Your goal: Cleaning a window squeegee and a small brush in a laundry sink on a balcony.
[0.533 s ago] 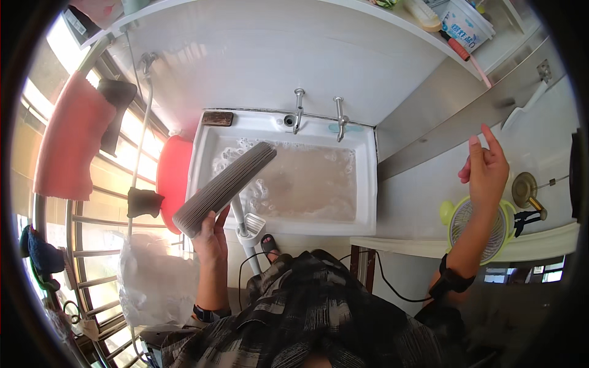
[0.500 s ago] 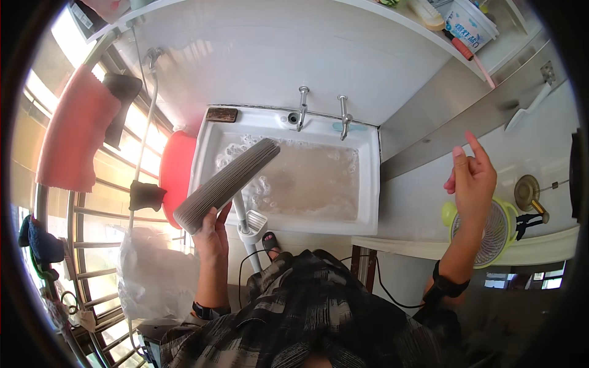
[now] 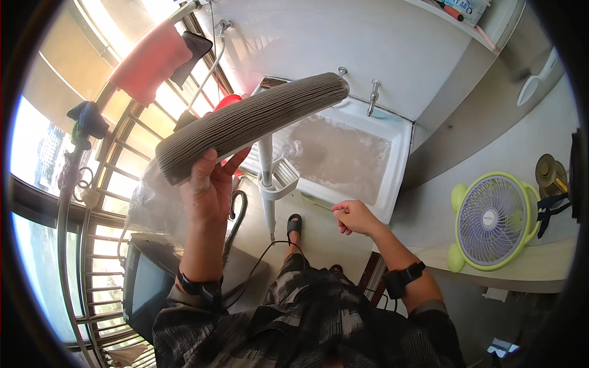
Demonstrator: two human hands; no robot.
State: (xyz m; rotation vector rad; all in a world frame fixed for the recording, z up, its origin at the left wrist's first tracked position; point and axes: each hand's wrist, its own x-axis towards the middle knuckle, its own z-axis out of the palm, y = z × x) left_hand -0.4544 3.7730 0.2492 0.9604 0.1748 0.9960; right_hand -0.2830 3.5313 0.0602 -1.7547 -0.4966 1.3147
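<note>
My left hand [image 3: 210, 187] grips the underside of a sponge mop's head near its left end. The mop head [image 3: 257, 119] is long, grey and ribbed, and it is raised at a slant, right end farther away. Below it runs the white pole [image 3: 265, 158] with a slotted white plastic piece [image 3: 285, 179], standing down toward the floor. My right hand [image 3: 356, 218] is closed, fingers curled and thumb pressed to them, before the sink's near edge; whatever is in it, if anything, is hidden. The white sink [image 3: 400, 150] holds murky, foamy water and is partly covered by the mop head.
Two taps, one of them a metal tap [image 3: 374, 98], rise behind the sink. To the right a green fan [image 3: 489, 219] stands on the counter [image 3: 429, 236]. Barred windows, a hanging pink cloth [image 3: 150, 64] and a dark box-shaped appliance [image 3: 147, 279] are on the left.
The mop head has been lifted up and closer, in my left hand. My right hand has come down and left from above the counter, and its pointing finger has curled in. The view has shifted.
</note>
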